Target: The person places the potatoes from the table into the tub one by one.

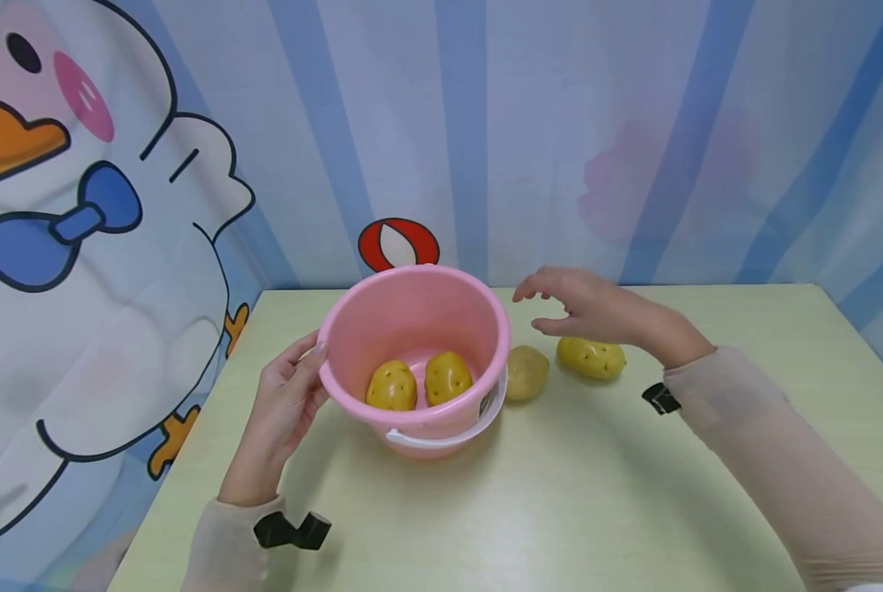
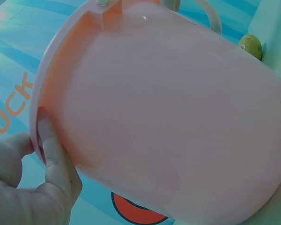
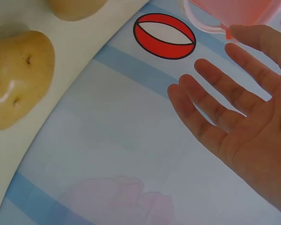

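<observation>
A pink bucket (image 1: 415,308) with a white handle (image 1: 441,440) leans toward me on the table. Two yellow potatoes, a left one (image 1: 392,386) and a right one (image 1: 448,378), lie inside it. My left hand (image 1: 286,403) pinches the bucket's rim at its left side; in the left wrist view the thumb and fingers (image 2: 54,150) are on either side of the rim. To the right of the bucket, my right hand (image 1: 589,306) hovers with loosely bent fingers and holds nothing. Beneath it lies a potato (image 1: 592,359), and a paler potato (image 1: 528,373) sits beside the bucket.
The pale wooden table (image 1: 560,510) ends at a backdrop (image 1: 538,148) with blue stripes. A large printed duck (image 1: 116,345) covers the backdrop on the left. Black straps (image 1: 292,531) sit on both wrists.
</observation>
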Action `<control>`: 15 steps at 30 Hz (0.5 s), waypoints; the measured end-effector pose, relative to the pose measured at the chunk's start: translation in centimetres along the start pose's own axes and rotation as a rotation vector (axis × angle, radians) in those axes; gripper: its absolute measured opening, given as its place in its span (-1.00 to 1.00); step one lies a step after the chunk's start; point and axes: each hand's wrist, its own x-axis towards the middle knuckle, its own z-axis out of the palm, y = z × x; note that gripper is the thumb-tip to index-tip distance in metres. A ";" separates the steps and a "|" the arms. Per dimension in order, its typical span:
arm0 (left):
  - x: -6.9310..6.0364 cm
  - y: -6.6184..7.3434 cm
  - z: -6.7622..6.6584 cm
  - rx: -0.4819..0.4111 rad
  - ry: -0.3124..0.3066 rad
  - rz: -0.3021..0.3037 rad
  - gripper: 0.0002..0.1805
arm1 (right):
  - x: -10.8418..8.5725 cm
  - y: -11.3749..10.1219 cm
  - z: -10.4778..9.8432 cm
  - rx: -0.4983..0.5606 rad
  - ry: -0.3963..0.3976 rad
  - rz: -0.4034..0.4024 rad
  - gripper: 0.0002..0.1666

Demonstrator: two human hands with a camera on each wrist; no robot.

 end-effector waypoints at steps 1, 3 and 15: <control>0.0 0.0 0.0 -0.001 0.000 -0.001 -0.34 | 0.1 0.1 0.2 0.005 -0.007 0.006 -0.57; 0.0 0.0 0.0 0.000 0.000 -0.002 -0.34 | 0.2 0.4 0.7 0.018 -0.027 0.019 -0.55; 0.1 0.0 -0.1 0.011 -0.003 0.001 -0.35 | 0.8 2.0 3.6 0.062 -0.156 0.083 -0.37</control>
